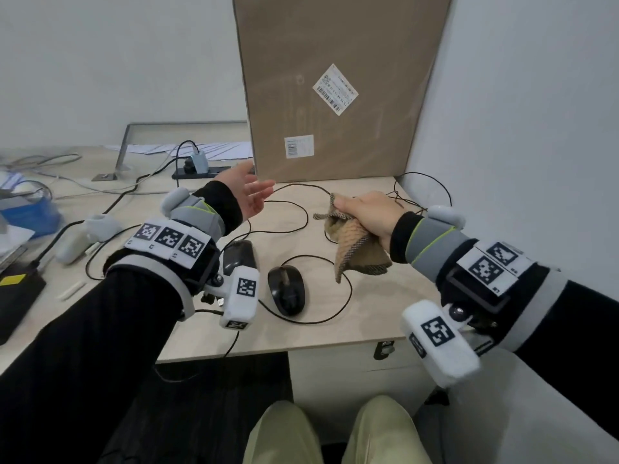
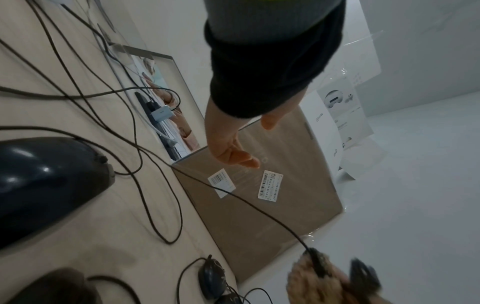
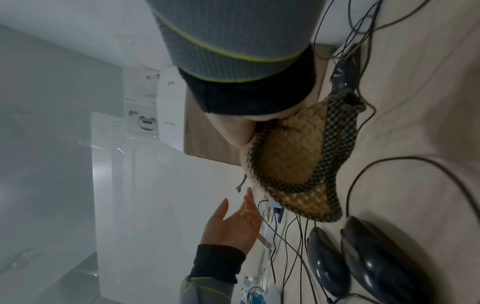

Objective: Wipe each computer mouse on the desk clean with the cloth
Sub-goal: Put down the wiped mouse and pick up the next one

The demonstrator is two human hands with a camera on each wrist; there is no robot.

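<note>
My right hand (image 1: pixel 368 216) grips a bunched tan cloth (image 1: pixel 355 252) with a checked border, held above the desk (image 1: pixel 385 296) at the right. A black cable runs up to the cloth's top; whether anything is wrapped inside cannot be told. Two black mice lie side by side near the front edge: one (image 1: pixel 239 256) partly hidden by my left wrist, the other (image 1: pixel 286 289) just right of it. A further mouse (image 2: pixel 211 275) lies near the box. My left hand (image 1: pixel 251 192) hovers open and empty, palm turned towards the cloth. The right wrist view shows the cloth (image 3: pixel 291 156) and both mice (image 3: pixel 330 265) (image 3: pixel 376 267).
A tall cardboard box (image 1: pixel 335 78) stands against the wall behind the hands. Black cables loop across the desk. A power strip with a charger (image 1: pixel 197 165) lies at the back. A white controller (image 1: pixel 97 226), a blue box (image 1: pixel 30 212) and a black device (image 1: pixel 16 296) crowd the left.
</note>
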